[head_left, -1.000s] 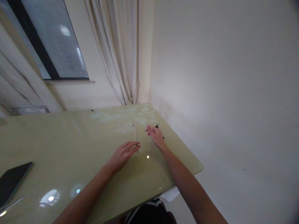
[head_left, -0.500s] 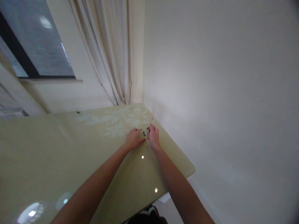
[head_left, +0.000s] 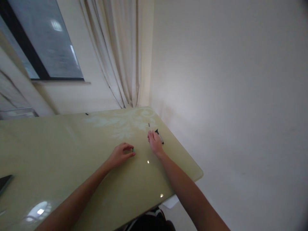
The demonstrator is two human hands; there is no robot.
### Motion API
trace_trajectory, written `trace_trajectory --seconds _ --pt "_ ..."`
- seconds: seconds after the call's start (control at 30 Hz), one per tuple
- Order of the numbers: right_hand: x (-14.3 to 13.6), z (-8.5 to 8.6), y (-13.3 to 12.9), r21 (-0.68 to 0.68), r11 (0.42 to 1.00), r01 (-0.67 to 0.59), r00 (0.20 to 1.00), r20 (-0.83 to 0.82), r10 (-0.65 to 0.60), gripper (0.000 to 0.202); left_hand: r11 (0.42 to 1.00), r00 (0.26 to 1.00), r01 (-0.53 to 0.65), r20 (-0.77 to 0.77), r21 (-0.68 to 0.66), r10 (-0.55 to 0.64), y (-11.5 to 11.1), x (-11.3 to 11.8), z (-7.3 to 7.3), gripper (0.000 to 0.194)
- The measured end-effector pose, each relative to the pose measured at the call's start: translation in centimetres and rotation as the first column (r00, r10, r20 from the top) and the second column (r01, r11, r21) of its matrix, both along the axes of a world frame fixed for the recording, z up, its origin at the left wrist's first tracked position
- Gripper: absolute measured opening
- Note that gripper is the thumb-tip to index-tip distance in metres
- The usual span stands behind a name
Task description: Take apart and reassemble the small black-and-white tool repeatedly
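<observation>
Between the thumb and fingers of my left hand (head_left: pixel 122 154) is a small dark green piece (head_left: pixel 133 149), just above or on the pale glossy table (head_left: pixel 101 189). My right hand (head_left: pixel 155 141) is closed around a thin, light pen-like object with a dark tip (head_left: pixel 149 124) pointing away from me. Just right of that hand, a black and white marker-like item (head_left: pixel 160 138) lies on the table, partly hidden by the hand.
A small black object (head_left: pixel 87 114) lies at the table's far edge. At the left edge is a dark flat device (head_left: pixel 4 183). A white wall (head_left: pixel 228 96) runs along the right side, and a curtain (head_left: pixel 125 57) hangs behind the table.
My left hand has moved left and nearer to me, with the green piece now between its fingers. My right hand has shifted slightly left, exposing the marker-like item. The view has turned a little left.
</observation>
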State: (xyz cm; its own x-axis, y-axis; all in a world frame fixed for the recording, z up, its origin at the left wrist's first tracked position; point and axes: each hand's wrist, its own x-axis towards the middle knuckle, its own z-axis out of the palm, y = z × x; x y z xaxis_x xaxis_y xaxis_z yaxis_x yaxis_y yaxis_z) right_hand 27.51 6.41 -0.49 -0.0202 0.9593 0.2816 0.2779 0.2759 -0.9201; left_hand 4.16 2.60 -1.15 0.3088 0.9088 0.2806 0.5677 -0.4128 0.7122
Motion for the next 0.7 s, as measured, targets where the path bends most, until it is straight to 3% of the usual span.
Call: trace_trajectory --seconds 0.1,0.17,0.27,0.37,0.5,0.7 --pt "-1.8 0.2 -1.2 0.109 0.988 -0.112 0.989 0.114 0.099 0.049 0.99 0.975 -0.133 0.173 -0.056 0.14 -2.5 -2.9 -0.2 0.043" --pt "-3.3 0.7 -1.8 0.092 0.972 -0.216 0.965 0.171 0.198 0.048 0.976 0.95 -0.218 0.227 -0.015 0.215 -3.2 -3.3 0.2 0.047" --pt "-6.0 1.6 -2.0 -0.037 0.936 -0.35 0.925 0.146 0.352 0.045 0.94 0.936 -0.303 0.236 0.156 0.263 -3.4 -2.9 1.2 0.047" --pt "-8.7 2.0 -1.9 -0.202 0.87 -0.45 0.892 -0.052 0.449 0.039 0.888 0.932 -0.352 0.201 0.297 0.302 -3.4 -2.7 2.0 0.043" --pt "-10.7 1.5 -2.3 -0.238 0.847 -0.475 0.867 -0.294 0.403 0.034 0.844 0.921 -0.39 0.171 0.368 0.351 -3.6 -3.0 2.0 0.037" --pt "-9.3 0.4 -2.7 -0.227 0.911 -0.345 0.918 -0.284 0.276 0.031 0.885 0.947 -0.321 0.106 0.337 0.303 -3.6 -2.2 1.1 0.039"
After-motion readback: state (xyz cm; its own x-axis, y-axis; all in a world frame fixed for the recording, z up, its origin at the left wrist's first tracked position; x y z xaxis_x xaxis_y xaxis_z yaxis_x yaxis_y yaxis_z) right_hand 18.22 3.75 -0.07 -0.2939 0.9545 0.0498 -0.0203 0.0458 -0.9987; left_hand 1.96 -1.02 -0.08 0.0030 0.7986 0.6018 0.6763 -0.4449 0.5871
